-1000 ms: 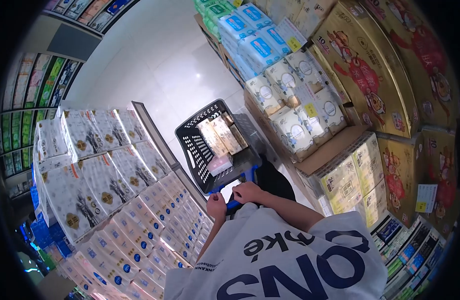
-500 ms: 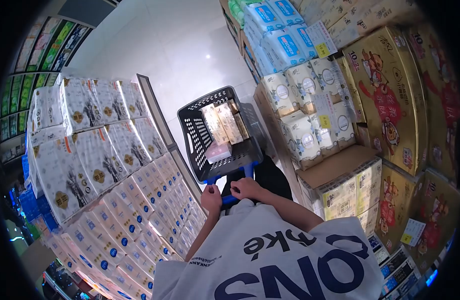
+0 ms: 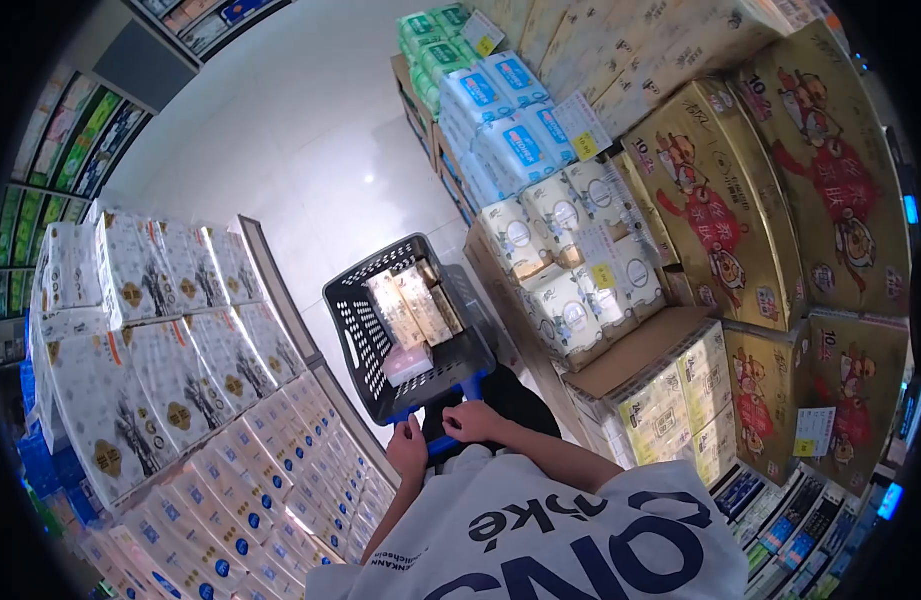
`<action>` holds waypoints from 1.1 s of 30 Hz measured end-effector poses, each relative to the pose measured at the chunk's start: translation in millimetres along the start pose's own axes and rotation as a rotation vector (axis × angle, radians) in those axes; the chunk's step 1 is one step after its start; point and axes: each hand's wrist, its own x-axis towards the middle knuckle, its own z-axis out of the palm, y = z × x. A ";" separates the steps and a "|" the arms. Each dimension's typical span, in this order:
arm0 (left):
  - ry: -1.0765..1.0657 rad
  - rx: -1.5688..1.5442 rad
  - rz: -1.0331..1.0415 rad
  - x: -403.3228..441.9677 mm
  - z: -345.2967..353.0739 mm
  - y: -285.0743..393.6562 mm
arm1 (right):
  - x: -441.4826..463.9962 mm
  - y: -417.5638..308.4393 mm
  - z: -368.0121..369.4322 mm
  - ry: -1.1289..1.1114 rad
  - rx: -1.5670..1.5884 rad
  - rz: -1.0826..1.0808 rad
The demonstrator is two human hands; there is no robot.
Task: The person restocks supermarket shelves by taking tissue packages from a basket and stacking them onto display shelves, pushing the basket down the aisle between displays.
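Observation:
Ahead of me stands a dark grey shopping cart (image 3: 376, 385) with a perforated basket and a blue handle. My left hand (image 3: 409, 447) is closed on the left part of the handle. To its right, my right hand (image 3: 475, 422) also grips the handle, fingers curled and mostly hidden from above. Inside the basket lie patterned cream tissue packs (image 3: 409, 306) and a smaller pink-and-white pack (image 3: 409, 365). The packs touch neither hand.
Stacked white tissue packs (image 3: 171, 350) line the left side. On the right are blue wipes packs (image 3: 516, 145), flowered tissue packs (image 3: 571, 310) and large gold boxes (image 3: 716, 200). Pale tiled floor (image 3: 311, 130) stretches beyond the cart, with green-stocked shelves (image 3: 71, 150) at far left.
The cart and both hands sit lower and further left in view. More of the right-hand stacks, including green packs, shows now. Both hands keep their hold on the handle.

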 end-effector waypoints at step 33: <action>-0.339 0.000 0.982 38.3 -25.3 -4.1 | 15.5 -12.4 -5.4 0.157 -0.127 0.147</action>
